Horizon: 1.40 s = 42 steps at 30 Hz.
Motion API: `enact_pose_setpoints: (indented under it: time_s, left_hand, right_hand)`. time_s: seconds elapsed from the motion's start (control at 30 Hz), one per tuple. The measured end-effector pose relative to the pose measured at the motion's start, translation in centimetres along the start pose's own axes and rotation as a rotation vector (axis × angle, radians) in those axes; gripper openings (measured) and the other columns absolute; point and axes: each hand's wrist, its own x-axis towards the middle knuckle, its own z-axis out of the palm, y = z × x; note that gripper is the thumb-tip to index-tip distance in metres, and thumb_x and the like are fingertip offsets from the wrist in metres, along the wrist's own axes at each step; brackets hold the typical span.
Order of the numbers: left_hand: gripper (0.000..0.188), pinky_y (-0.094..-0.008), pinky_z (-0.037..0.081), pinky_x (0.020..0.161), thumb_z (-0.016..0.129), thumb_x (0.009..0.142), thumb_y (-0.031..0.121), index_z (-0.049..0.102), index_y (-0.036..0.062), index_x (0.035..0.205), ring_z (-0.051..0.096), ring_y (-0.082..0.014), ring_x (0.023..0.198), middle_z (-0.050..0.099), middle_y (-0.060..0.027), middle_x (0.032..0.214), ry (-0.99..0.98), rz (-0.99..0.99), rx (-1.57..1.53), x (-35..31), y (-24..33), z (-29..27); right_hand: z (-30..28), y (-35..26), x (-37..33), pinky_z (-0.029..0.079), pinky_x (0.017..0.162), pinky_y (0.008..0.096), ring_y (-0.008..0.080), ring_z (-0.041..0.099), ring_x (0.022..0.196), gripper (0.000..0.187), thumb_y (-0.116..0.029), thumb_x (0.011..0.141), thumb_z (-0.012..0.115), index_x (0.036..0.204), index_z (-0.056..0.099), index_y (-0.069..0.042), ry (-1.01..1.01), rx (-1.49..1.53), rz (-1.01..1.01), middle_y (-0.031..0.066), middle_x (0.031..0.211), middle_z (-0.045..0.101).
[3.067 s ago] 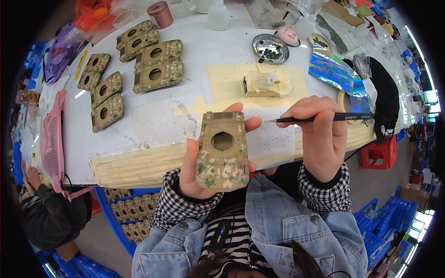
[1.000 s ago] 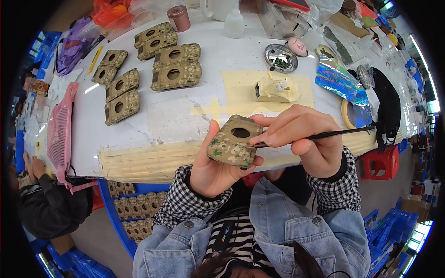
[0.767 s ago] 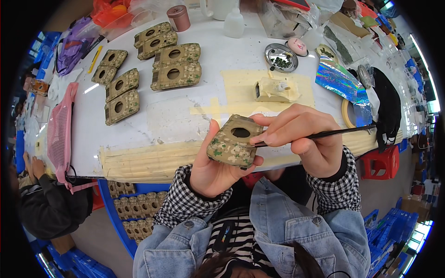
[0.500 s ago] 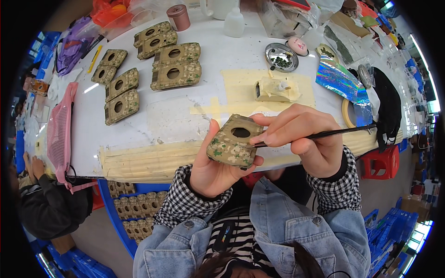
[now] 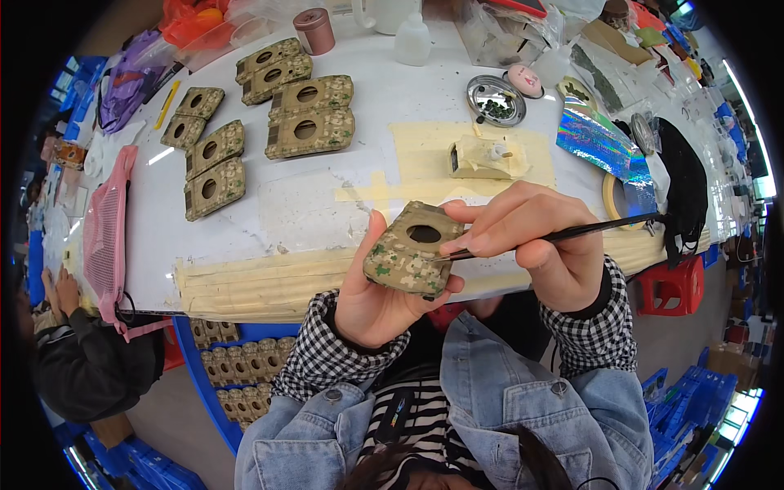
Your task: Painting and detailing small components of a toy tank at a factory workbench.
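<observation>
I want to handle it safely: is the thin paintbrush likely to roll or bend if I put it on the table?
The paintbrush looks thin, round and straight, so it would probably roll. The right hand pinches it lightly, suggesting little weight.

1. Illumination was bright and even, from overhead; the white worktop (image 5: pixel 245 204) showed mild glare.
2. Shadows were soft and short beneath the camouflage blocks (image 5: pixel 310 135).
3. Strong fisheye distortion: the worktop edges bowed, with a black vignette filling the corners.
4. Centre was sharp; the periphery was compressed and slightly soft.
5. Holographic foil (image 5: pixel 600 143) reflected iridescent highlights.
</observation>
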Motion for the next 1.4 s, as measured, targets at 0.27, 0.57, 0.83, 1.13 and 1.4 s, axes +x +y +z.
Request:
enact_pose_setpoints:
  time_s: [0.27, 0.57, 0.83, 1.13, 1.4]
  left_hand:
    - [0.068, -0.0398, 0.057, 0.078, 0.027, 0.093, 0.058, 0.037, 0.0023, 0.130, 0.058, -0.0379, 0.100, 0.050, -0.0255, 0.118, -0.031, -0.014, 0.006, 0.01, 0.16, -0.29]
    - [0.068, -0.0404, 0.057, 0.080, 0.027, 0.092, 0.058, 0.037, 0.0027, 0.130, 0.057, -0.0380, 0.101, 0.051, -0.0250, 0.117, -0.018, -0.010, -0.016, 0.08, 0.03, -0.01]
    - [0.068, -0.0404, 0.057, 0.079, 0.027, 0.092, 0.059, 0.037, 0.0027, 0.130, 0.058, -0.0384, 0.100, 0.052, -0.0249, 0.116, -0.028, -0.012, -0.007, 0.10, 0.07, -0.12]
    - [0.068, -0.0402, 0.057, 0.079, 0.027, 0.092, 0.059, 0.038, 0.0027, 0.129, 0.058, -0.0385, 0.100, 0.053, -0.0247, 0.114, -0.005, 0.002, -0.016, 0.11, -0.13, 0.35]
    - [0.068, -0.0406, 0.056, 0.080, 0.027, 0.092, 0.058, 0.038, 0.0025, 0.130, 0.057, -0.0394, 0.102, 0.049, -0.0255, 0.121, -0.030, -0.012, -0.023, 0.05, 0.03, -0.13]
  right_hand:
    - [0.07, 0.06, -0.01, 0.048, 0.089, 0.0405, 0.0227, 0.060, 0.081, 0.017, -0.013, 0.088, 0.055, 0.091, 0.065, 0.002, 0.006, 0.006, -0.001, 0.0090, 0.086, 0.066]
    - [-0.04, 0.02, 0.02, 0.049, 0.089, 0.0406, 0.0231, 0.060, 0.081, 0.016, -0.011, 0.087, 0.056, 0.090, 0.065, 0.002, -0.006, -0.015, -0.008, 0.0092, 0.087, 0.066]
    - [-0.09, -0.06, 0.12, 0.049, 0.088, 0.0405, 0.0232, 0.061, 0.081, 0.016, -0.011, 0.087, 0.055, 0.090, 0.064, 0.002, -0.015, -0.025, -0.014, 0.0093, 0.087, 0.066]
    - [0.02, 0.04, 0.04, 0.049, 0.088, 0.0399, 0.0232, 0.061, 0.081, 0.018, -0.014, 0.088, 0.056, 0.090, 0.064, 0.002, -0.008, -0.034, -0.016, 0.0094, 0.087, 0.065]
    - [0.11, 0.15, -0.14, 0.049, 0.086, 0.0385, 0.0229, 0.061, 0.081, 0.018, -0.014, 0.088, 0.056, 0.090, 0.065, 0.002, 0.019, -0.005, 0.005, 0.0091, 0.087, 0.066]
